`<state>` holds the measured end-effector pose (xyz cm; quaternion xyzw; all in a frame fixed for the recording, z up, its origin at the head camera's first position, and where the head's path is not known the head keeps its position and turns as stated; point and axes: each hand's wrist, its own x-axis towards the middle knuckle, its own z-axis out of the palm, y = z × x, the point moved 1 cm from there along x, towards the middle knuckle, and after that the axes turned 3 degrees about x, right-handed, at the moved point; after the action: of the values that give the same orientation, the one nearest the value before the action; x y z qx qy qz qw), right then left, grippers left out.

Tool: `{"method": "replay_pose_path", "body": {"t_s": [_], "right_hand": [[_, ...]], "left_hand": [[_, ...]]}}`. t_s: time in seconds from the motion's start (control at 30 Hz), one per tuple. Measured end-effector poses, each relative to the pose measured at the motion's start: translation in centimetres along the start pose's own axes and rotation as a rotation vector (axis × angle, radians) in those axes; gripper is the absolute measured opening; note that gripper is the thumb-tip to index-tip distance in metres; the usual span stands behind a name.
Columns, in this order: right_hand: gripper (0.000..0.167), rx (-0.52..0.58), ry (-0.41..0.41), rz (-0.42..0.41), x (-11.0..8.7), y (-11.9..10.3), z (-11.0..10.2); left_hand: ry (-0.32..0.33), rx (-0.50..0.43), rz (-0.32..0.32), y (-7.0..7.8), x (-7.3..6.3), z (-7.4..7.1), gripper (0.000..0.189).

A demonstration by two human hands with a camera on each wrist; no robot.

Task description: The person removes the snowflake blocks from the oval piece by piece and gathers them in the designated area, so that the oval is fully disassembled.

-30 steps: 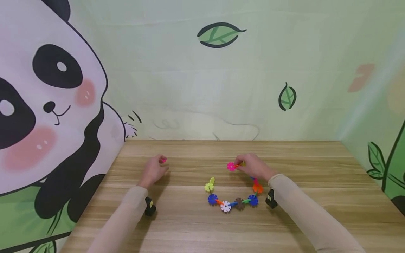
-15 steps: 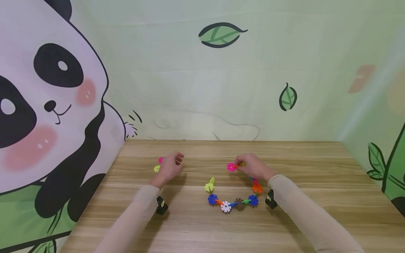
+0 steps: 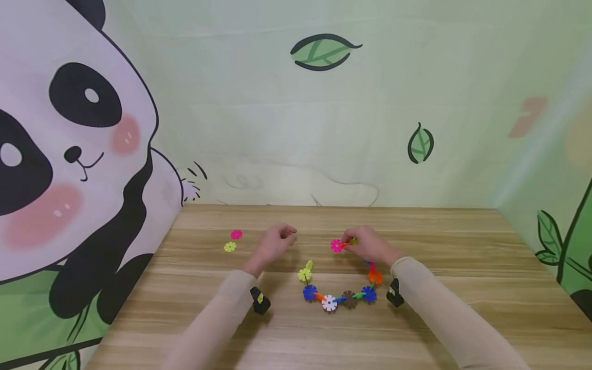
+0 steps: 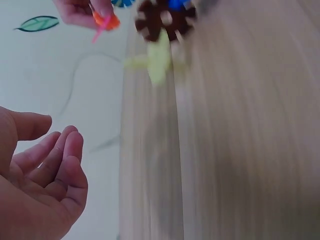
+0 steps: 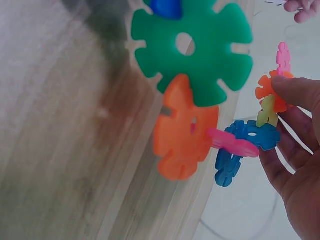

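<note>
A chain of slotted plastic snowflake discs (image 3: 329, 303) in many colours curves across the table below my hands. My right hand (image 3: 370, 244) pinches an orange snowflake disc (image 5: 263, 91) near one end of it, thumb on one face and fingers behind. Beyond the thumb a pink disc (image 3: 336, 245) forms that end, facing left. Yellow discs (image 3: 304, 274) make up the other end. My left hand (image 3: 273, 245) hovers to the left of the chain with nothing in it; the left wrist view shows its loosely bent fingers (image 4: 74, 145) apart from the thumb.
Two loose snowflake discs, one pink (image 3: 236, 234) and one yellow-green (image 3: 229, 247), lie on the wooden table (image 3: 296, 339) at the left. A wall with a panda picture (image 3: 83, 133) and leaves stands behind the table's back edge.
My left hand has moved right from beside the loose pink disc toward the chain, uncovering the loose yellow-green disc. The right hand and the chain have stayed nearly still.
</note>
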<state>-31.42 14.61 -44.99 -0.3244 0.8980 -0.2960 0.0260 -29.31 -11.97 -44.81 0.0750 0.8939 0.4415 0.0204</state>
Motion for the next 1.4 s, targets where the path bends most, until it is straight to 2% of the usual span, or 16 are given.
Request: {"method": "replay_pose_path", "body": {"t_s": [0.1,0.27,0.6,0.9,1.13,1.23,1.4], "right_hand": [[0.008,-0.001,0.007,-0.003,0.0,0.1,0.1],[0.007,-0.010,0.010,-0.007,0.1,0.2,0.2],[0.007,0.004,0.011,-0.027,0.0,0.1,0.1],[0.007,-0.023,0.043,-0.009,0.0,-0.3,0.1],[0.007,-0.021,0.036,-0.002,0.1,-0.5,-0.1],[0.006,-0.019,0.037,0.000,0.1,-0.4,-0.1],[0.006,-0.020,0.048,-0.019,0.2,-0.2,0.0]], "left_hand": [[-0.034,-0.048,0.026,0.9,0.0,1.0,0.023],[-0.062,-0.075,0.048,2.0,0.0,2.5,0.024],[-0.100,-0.201,-0.002,2.8,0.8,4.9,0.027],[-0.182,-0.306,-0.036,3.6,0.9,5.9,0.034],[-0.183,-0.317,-0.004,3.9,1.2,6.6,0.027],[-0.189,-0.344,-0.007,4.1,1.1,6.7,0.025],[-0.180,-0.331,-0.022,4.1,1.2,7.2,0.022]]}}
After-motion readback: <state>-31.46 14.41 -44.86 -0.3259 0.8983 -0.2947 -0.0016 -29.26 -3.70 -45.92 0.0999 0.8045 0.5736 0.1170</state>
